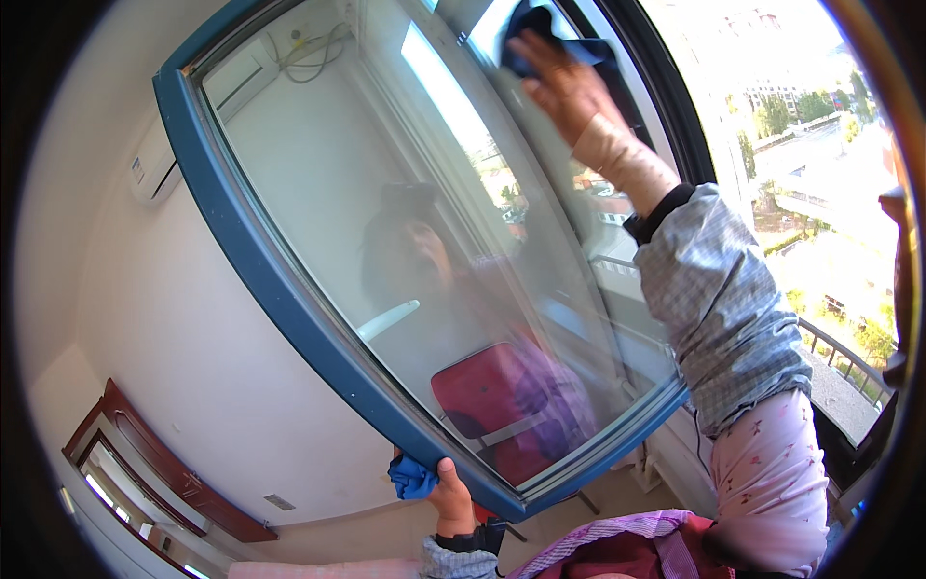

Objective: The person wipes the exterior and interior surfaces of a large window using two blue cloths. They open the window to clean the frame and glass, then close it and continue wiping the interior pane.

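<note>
A window sash with a blue frame (271,297) and a glass pane (325,188) stands tilted across the view. My right hand (568,90) is raised at the upper right of the pane, fingers spread and blurred, against a dark cloth (528,32) on the glass. My left hand (452,488) grips the lower part of the blue frame, thumb on its face, with a crumpled blue cloth (412,478) held in it. The pane shows a faint reflection of a person, and a red chair (481,391) appears in or through it.
The black window frame (669,87) and the outdoors, with trees, buildings and a balcony railing (843,354), lie at the right. A white air conditioner (154,163) hangs on the left wall. A brown wooden door (163,459) stands at the lower left.
</note>
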`<state>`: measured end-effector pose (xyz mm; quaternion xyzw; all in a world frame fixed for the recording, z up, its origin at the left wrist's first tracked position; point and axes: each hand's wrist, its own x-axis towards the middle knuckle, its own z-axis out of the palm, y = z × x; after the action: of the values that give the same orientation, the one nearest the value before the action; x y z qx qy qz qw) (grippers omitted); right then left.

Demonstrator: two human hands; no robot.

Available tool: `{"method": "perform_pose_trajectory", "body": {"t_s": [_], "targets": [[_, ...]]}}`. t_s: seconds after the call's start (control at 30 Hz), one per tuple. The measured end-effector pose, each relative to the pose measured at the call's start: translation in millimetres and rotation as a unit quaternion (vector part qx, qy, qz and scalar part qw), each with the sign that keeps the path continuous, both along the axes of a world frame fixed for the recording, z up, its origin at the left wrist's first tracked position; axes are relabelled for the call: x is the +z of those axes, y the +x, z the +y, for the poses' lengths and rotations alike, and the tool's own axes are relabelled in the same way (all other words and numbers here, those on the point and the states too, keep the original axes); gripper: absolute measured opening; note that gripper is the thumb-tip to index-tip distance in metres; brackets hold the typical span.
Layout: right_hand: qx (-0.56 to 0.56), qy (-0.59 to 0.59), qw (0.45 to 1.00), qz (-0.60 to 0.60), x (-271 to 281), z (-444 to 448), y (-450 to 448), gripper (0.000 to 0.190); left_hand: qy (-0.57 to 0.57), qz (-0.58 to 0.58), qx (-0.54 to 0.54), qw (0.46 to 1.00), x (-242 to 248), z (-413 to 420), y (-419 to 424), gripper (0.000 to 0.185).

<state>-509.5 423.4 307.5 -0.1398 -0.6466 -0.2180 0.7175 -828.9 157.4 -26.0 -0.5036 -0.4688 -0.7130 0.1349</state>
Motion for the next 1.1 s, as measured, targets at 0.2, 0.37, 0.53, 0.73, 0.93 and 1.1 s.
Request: {"method": "perform_pose_trajectory", "body": {"t_s": [0.2, 0.37, 0.53, 0.73, 0.93, 1.1], "targets": [[-0.062, -0.085, 0.992, -0.076, -86, -56, 1, 0.059, 0.009, -0.013, -0.020, 1.000, -14, 7, -14, 0.080], [0.039, -0.156, 0.902, -0.401, -161, -104, -22, 0.060, 0.013, -0.009, -0.020, 1.000, -13, 7, -13, 0.082], [0.096, -0.030, 0.961, -0.259, -77, -45, 4, 0.051, -0.023, -0.049, -0.017, 0.998, -6, 2, -3, 0.098], [-0.093, 0.019, 0.995, -0.027, 19, 5, 26, 0.047, -0.026, -0.038, 0.005, 0.999, -8, 1, -6, 0.099], [-0.032, -0.053, 0.998, -0.033, -116, -16, 29, 0.052, -0.028, -0.044, -0.016, 0.999, -15, 3, -11, 0.096], [-0.003, -0.244, 0.969, -0.046, -279, -73, 19, 0.067, 0.018, -0.045, -0.029, 0.998, -15, 7, -12, 0.082]]}}
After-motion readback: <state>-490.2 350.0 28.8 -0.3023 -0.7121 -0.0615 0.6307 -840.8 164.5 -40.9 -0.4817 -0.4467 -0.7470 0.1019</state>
